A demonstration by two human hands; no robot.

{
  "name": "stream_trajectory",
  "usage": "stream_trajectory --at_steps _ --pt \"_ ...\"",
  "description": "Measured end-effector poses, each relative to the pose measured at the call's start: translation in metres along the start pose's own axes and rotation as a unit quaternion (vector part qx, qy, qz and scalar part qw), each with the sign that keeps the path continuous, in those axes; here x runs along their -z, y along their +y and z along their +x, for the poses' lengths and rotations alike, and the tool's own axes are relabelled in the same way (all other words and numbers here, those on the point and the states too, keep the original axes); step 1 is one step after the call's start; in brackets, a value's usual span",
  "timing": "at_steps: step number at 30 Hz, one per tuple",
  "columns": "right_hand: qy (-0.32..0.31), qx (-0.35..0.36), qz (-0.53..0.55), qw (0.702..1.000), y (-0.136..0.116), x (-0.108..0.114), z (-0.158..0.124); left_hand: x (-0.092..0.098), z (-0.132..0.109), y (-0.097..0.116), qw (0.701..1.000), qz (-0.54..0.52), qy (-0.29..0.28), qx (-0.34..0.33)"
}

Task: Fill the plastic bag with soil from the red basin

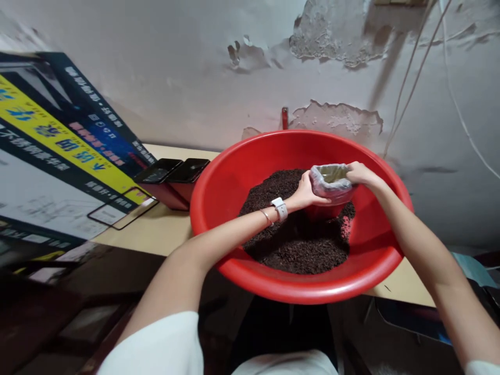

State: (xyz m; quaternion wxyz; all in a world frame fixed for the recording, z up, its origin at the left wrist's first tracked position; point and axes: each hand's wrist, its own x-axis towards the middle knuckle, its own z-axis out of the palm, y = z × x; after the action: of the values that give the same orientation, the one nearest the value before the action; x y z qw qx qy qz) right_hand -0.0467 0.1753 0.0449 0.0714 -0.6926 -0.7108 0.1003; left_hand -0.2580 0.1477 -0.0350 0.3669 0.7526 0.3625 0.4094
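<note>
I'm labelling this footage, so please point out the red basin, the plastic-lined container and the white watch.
Red basin (304, 292): head view, on the near rim.
Plastic-lined container (333, 195): head view, on the near outer side.
White watch (281, 211): head view, on the strap.

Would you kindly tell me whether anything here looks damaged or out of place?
Yes: the wall behind the red basin looks damaged, its surface peeled away in ragged patches that expose rougher material beneath.

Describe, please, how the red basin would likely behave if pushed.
The red basin would probably feel heavy, since dark crumbly material covers much of its floor. That loose material might shift if jolted. Its thick rim looks fairly stiff.
</note>
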Motion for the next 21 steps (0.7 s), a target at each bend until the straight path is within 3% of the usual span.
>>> stream_trajectory --at_steps 2,4,7,10,15,21 --pt "0.034 0.025 -0.033 0.999 0.011 0.005 0.000 0.021 0.001 -0.004 0.992 0.088 -0.092 -0.021" --pt "0.057 0.049 -0.065 0.995 0.021 0.007 0.004 0.051 0.001 -0.013 0.960 0.233 -0.158 0.005" --pt "0.051 0.058 -0.106 0.991 0.031 0.004 0.012 0.093 0.001 -0.036 0.875 0.419 -0.191 0.149" --pt "0.033 0.060 -0.131 0.989 0.036 -0.005 0.019 0.115 -0.002 -0.061 0.820 0.482 -0.205 0.230" --pt "0.004 0.050 -0.147 0.988 0.040 -0.015 0.025 0.114 -0.009 -0.084 0.793 0.487 -0.237 0.279" --pt "-0.004 0.061 -0.094 0.994 0.036 -0.013 0.021 0.092 -0.016 -0.077 0.796 0.460 -0.275 0.282"
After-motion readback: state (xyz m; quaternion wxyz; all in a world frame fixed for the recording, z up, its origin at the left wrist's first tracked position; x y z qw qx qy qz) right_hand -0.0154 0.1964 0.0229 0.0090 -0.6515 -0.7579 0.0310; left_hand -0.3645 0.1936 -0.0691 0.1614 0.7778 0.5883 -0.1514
